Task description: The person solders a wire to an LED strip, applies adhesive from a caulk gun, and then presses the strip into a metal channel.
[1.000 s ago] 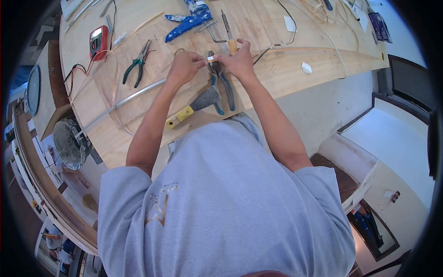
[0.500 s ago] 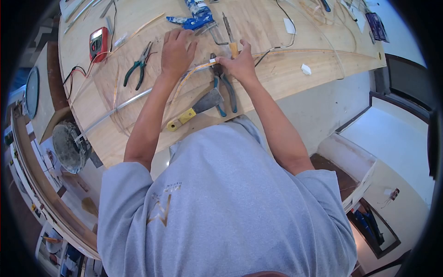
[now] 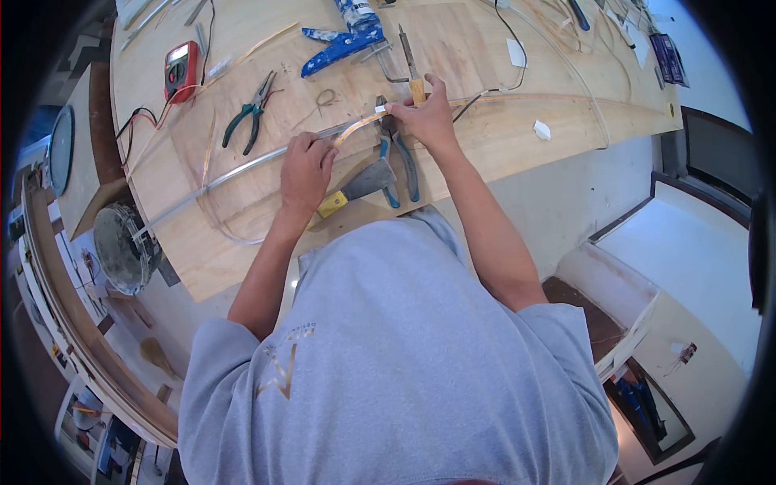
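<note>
A thin yellowish LED strip (image 3: 356,127) runs between my two hands. My left hand (image 3: 305,174) pinches it toward its lower side. My right hand (image 3: 428,121) grips the end with the thumb, beside a small white piece (image 3: 381,108). Between the right thumb and index finger lies the wooden-yellow handle of a soldering iron (image 3: 416,89), its tip pointing away from me. Just below the right fingers rest combination pliers (image 3: 391,158) with blue-grey handles. A scraper (image 3: 368,179) with a yellow handle lies near my left hand, its handle partly hidden. A long metal channel (image 3: 234,172) passes behind the left hand.
Long-nose pliers (image 3: 251,115) and a red multimeter (image 3: 181,71) lie on the left of the wooden table (image 3: 517,129). A blue caulking gun (image 3: 343,42) is at the back. Black cable (image 3: 517,73) and white scraps lie rightward. A round bucket (image 3: 121,246) stands beyond the left edge.
My left hand has come down and toward me from near the caulking gun and now closes on the strip. My right hand keeps its place at the strip's end. The view has shifted slightly.
</note>
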Tool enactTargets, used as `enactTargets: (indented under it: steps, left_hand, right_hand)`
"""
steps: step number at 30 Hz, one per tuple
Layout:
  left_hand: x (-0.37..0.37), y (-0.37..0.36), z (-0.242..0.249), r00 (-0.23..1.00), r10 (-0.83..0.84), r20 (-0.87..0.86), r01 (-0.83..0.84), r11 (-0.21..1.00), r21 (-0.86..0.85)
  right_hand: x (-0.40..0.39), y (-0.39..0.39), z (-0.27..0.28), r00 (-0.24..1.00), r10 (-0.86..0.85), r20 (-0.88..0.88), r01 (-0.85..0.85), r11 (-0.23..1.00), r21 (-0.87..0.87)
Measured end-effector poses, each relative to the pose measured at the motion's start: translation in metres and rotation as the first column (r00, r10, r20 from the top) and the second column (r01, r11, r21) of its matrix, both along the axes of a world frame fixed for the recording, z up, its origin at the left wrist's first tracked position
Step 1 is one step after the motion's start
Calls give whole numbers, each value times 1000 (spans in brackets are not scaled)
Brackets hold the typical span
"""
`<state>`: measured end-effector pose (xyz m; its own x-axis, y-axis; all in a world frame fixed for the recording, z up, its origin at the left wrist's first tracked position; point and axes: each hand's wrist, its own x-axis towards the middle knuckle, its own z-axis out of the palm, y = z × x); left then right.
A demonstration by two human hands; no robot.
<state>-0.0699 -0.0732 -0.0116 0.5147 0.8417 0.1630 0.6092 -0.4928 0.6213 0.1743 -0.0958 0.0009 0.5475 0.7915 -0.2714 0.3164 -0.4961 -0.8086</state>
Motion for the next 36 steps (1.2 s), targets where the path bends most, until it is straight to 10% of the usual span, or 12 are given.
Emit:
enactTargets:
  steps: [6, 12, 24, 36]
  left_hand:
    - [15, 24, 13, 998, -23, -50, 13, 980, -196]
    - [17, 58, 23, 899, -222, -377, 315, 927, 205]
    - [44, 48, 0, 944, -331, -6, 331, 944, -12]
    - [34, 44, 9, 957, -288, -32, 287, 957, -28]
  right_hand:
    - [4, 1, -7, 1000, 17, -20, -17, 1000, 9]
    - [2, 1, -7, 996, 6, -85, -4, 1000, 18]
    - [2, -1, -15, 998, 7, -68, 0, 996, 94]
    - [2, 2, -16, 950, -49, -309, 100, 984, 151]
